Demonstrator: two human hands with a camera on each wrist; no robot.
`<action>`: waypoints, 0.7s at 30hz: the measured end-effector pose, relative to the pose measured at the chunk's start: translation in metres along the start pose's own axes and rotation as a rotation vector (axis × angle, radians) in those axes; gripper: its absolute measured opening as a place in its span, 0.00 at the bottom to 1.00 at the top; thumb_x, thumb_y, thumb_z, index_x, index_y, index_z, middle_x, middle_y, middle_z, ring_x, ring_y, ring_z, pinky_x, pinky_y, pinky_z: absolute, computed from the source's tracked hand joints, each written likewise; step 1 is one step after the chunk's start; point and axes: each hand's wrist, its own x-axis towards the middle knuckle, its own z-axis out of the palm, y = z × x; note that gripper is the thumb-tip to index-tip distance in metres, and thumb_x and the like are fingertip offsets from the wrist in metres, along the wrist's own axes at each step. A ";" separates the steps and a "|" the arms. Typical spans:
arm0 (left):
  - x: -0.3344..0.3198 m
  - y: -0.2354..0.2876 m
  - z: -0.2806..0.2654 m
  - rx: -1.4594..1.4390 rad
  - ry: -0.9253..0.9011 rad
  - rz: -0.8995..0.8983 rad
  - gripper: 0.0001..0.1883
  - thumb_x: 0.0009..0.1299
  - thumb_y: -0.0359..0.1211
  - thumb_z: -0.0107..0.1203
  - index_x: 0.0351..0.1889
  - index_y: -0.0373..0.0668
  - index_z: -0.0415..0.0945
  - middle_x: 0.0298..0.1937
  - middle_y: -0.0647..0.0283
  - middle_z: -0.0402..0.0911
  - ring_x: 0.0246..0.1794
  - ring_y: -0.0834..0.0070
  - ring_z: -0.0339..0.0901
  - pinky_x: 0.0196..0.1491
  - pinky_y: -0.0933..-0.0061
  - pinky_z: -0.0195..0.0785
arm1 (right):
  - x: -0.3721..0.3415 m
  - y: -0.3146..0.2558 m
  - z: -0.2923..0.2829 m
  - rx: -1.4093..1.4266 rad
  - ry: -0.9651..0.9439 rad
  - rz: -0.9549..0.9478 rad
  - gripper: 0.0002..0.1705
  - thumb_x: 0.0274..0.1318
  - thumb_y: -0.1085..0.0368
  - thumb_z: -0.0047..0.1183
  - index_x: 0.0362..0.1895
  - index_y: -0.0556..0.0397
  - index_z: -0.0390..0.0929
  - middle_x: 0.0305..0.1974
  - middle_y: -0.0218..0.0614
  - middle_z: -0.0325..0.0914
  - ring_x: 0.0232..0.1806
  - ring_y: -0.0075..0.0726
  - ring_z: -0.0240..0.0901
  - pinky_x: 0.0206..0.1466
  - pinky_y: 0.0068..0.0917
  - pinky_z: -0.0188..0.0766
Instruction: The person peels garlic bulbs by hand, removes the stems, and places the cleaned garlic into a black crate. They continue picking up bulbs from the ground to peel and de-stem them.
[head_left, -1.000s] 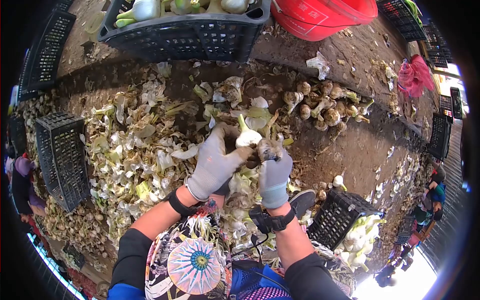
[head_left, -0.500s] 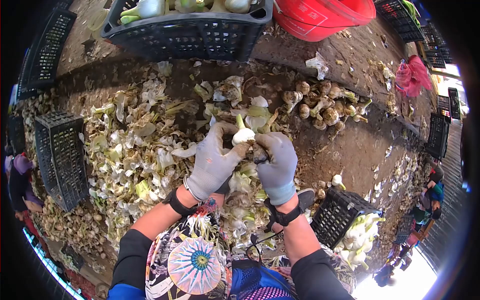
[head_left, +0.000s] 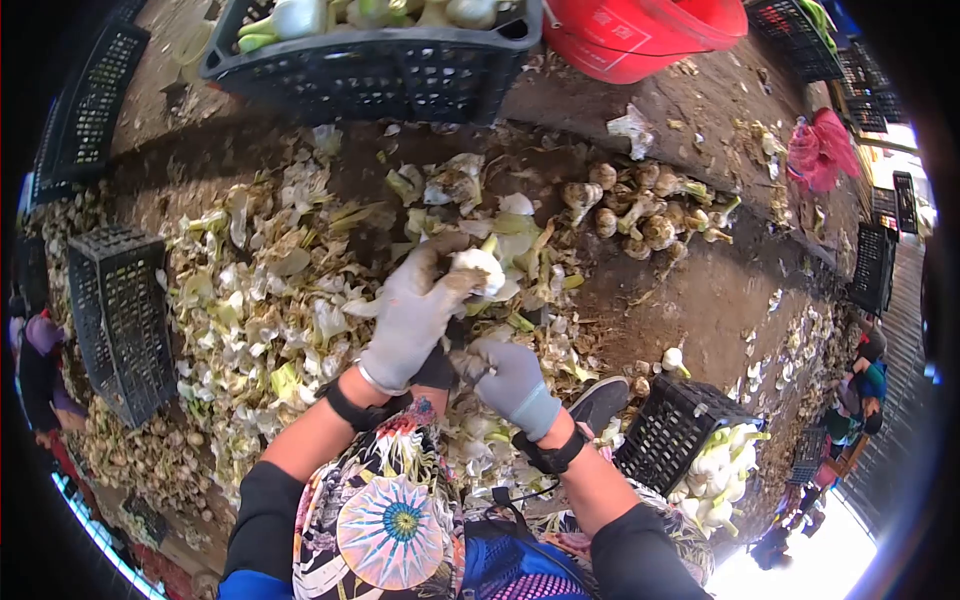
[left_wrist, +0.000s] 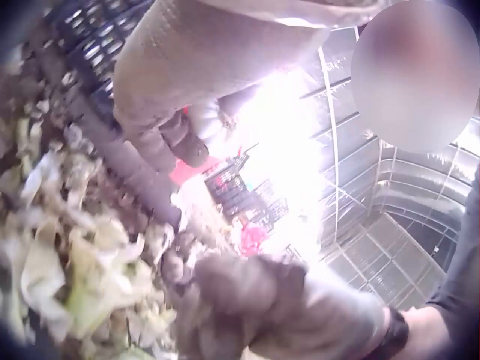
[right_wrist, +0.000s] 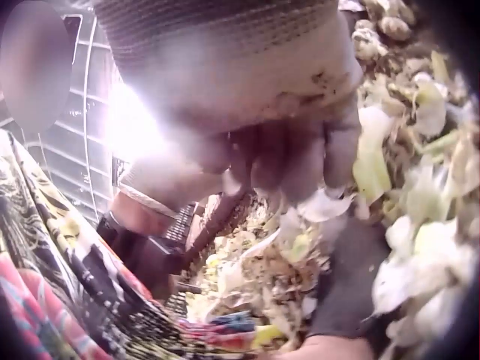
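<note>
My gloved left hand (head_left: 415,315) pinches a white garlic bulb (head_left: 482,272) between thumb and fingers, its short green stem pointing up. In the left wrist view the left hand (left_wrist: 195,67) shows from behind, with part of the bulb (left_wrist: 206,124) beyond its fingers. Lower and to the right, apart from the bulb, is my gloved right hand (head_left: 512,382), its dirty fingers loosely bent near my leg. In the right wrist view the right hand's (right_wrist: 262,105) fingers hang down over loose peels, a pale peel (right_wrist: 326,205) just below the fingertips; no bulb shows in it.
Peelings (head_left: 270,290) cover the ground at left. Unpeeled bulbs (head_left: 658,232) lie piled at right. A black crate (head_left: 370,80) of garlic and a red bucket (head_left: 640,40) stand ahead. A tipped crate (head_left: 675,435) with white bulbs (head_left: 720,480) is at lower right.
My right hand has come away from the bulb and moved down and left. My left hand still pinches the bulb, which has shifted slightly and tilted.
</note>
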 end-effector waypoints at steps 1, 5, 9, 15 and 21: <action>0.000 0.018 0.002 0.011 -0.023 0.073 0.22 0.70 0.29 0.58 0.61 0.34 0.69 0.49 0.56 0.81 0.49 0.73 0.81 0.53 0.70 0.77 | -0.001 0.008 -0.006 -0.107 0.070 -0.134 0.10 0.48 0.70 0.57 0.38 0.49 0.81 0.29 0.40 0.80 0.31 0.54 0.78 0.38 0.38 0.74; 0.025 0.103 0.004 -0.032 -0.122 0.743 0.23 0.71 0.30 0.58 0.64 0.41 0.72 0.58 0.61 0.80 0.54 0.71 0.80 0.54 0.69 0.78 | 0.033 0.035 -0.068 -0.147 0.545 -0.223 0.18 0.47 0.74 0.57 0.46 0.50 0.81 0.40 0.42 0.81 0.41 0.53 0.79 0.46 0.40 0.75; 0.052 0.168 -0.003 0.471 0.224 1.161 0.25 0.76 0.31 0.51 0.69 0.35 0.64 0.65 0.53 0.72 0.63 0.69 0.73 0.63 0.70 0.70 | 0.098 0.036 -0.142 -0.413 0.785 -0.254 0.27 0.46 0.76 0.55 0.54 0.48 0.78 0.53 0.44 0.76 0.56 0.51 0.74 0.57 0.41 0.73; 0.031 0.069 0.020 0.435 -0.002 0.771 0.21 0.67 0.24 0.57 0.58 0.33 0.73 0.57 0.54 0.74 0.58 0.69 0.73 0.60 0.69 0.68 | 0.157 0.061 -0.159 -0.868 0.329 -0.118 0.30 0.47 0.75 0.52 0.58 0.43 0.78 0.58 0.42 0.76 0.62 0.55 0.69 0.62 0.42 0.70; 0.020 -0.004 0.014 0.550 -0.244 0.204 0.29 0.65 0.30 0.60 0.65 0.35 0.66 0.65 0.47 0.68 0.64 0.56 0.71 0.63 0.62 0.67 | 0.109 0.040 -0.106 0.591 0.653 0.206 0.26 0.56 0.79 0.53 0.62 0.62 0.72 0.56 0.46 0.78 0.52 0.37 0.78 0.57 0.28 0.76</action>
